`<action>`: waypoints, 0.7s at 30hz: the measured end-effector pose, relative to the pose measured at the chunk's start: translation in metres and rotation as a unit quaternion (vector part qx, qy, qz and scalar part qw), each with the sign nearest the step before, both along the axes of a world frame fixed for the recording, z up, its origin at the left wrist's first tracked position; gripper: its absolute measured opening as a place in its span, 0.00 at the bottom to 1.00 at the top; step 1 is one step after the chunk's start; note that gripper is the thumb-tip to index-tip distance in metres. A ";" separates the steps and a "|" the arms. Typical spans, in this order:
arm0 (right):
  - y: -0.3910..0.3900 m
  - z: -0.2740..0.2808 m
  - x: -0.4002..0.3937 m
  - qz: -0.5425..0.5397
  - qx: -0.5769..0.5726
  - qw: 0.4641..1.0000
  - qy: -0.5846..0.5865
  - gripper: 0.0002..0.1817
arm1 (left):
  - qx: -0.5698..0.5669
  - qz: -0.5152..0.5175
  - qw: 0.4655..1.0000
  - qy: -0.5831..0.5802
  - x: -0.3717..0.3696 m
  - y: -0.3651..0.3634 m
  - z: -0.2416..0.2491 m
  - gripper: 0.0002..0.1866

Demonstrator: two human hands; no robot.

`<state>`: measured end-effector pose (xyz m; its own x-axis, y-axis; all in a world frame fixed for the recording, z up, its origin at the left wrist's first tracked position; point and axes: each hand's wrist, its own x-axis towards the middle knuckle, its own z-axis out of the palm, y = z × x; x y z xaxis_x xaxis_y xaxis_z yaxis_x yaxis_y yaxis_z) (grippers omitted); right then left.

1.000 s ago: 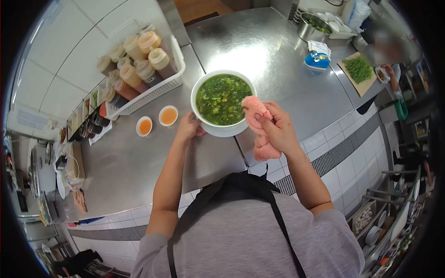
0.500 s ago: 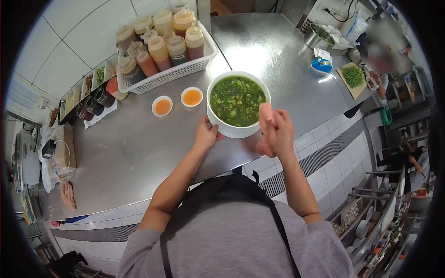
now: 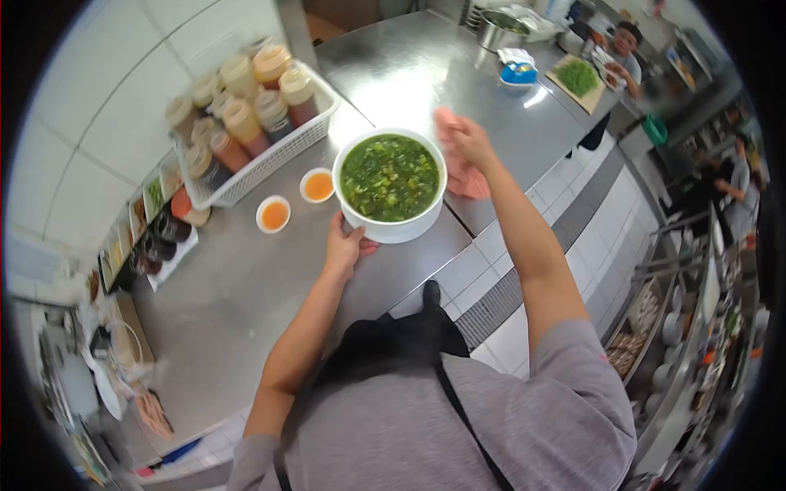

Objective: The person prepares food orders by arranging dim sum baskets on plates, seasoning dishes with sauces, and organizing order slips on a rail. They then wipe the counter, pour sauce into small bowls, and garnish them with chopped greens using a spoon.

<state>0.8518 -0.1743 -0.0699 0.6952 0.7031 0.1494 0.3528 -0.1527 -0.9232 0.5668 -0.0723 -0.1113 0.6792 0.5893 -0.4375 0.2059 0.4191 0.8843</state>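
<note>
A white bowl (image 3: 352,211) full of green soup with chopped greens stands on a white plate (image 3: 401,233) on the steel counter (image 3: 237,311). My left hand (image 3: 345,245) grips the plate's rim at the near left, below the bowl. To the right of the bowl, my right hand (image 3: 471,143) is closed on a pink cloth (image 3: 465,176), which hangs down by the bowl's side. Two small white cups of orange sauce, one nearer (image 3: 273,214) and one beside the bowl (image 3: 317,186), sit to the left.
A white basket (image 3: 278,154) of squeeze bottles stands by the tiled wall, with dark jars (image 3: 168,229) and a topping rack beside it. At the back right are a steel pot (image 3: 501,31), a blue-and-white pack (image 3: 518,69), a board of greens (image 3: 578,78) and a person (image 3: 626,61).
The view has turned and shifted. My right hand has moved with the cloth from the bowl's near right edge to its far right side. My left hand stays at the plate.
</note>
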 end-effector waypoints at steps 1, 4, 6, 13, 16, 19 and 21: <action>0.017 -0.007 0.004 0.044 -0.009 0.999 0.021 0.15 | -0.019 -0.007 1.000 0.004 0.001 0.001 0.004 0.29; 0.022 -0.032 -0.014 0.072 -0.045 0.988 0.133 0.15 | -0.057 -0.019 0.998 0.013 0.000 -0.001 0.010 0.29; 0.006 -0.026 -0.024 0.105 -0.108 0.984 0.094 0.17 | -0.066 -0.023 0.998 0.007 0.005 0.000 0.013 0.29; -0.067 -0.038 -0.074 0.029 -0.123 0.907 -0.402 0.15 | -0.062 -0.018 0.998 -0.010 0.005 -0.001 0.012 0.28; -0.075 -0.048 -0.107 -0.009 -0.043 0.920 -0.389 0.10 | -0.059 -0.023 0.998 -0.004 0.004 0.000 0.012 0.28; -0.088 -0.048 -0.127 0.014 0.016 0.925 -0.379 0.04 | -0.050 -0.029 0.998 -0.005 0.003 0.001 0.012 0.27; -0.087 -0.054 -0.127 0.049 0.131 0.950 -0.279 0.05 | -0.045 -0.030 0.999 -0.010 0.001 0.007 0.010 0.26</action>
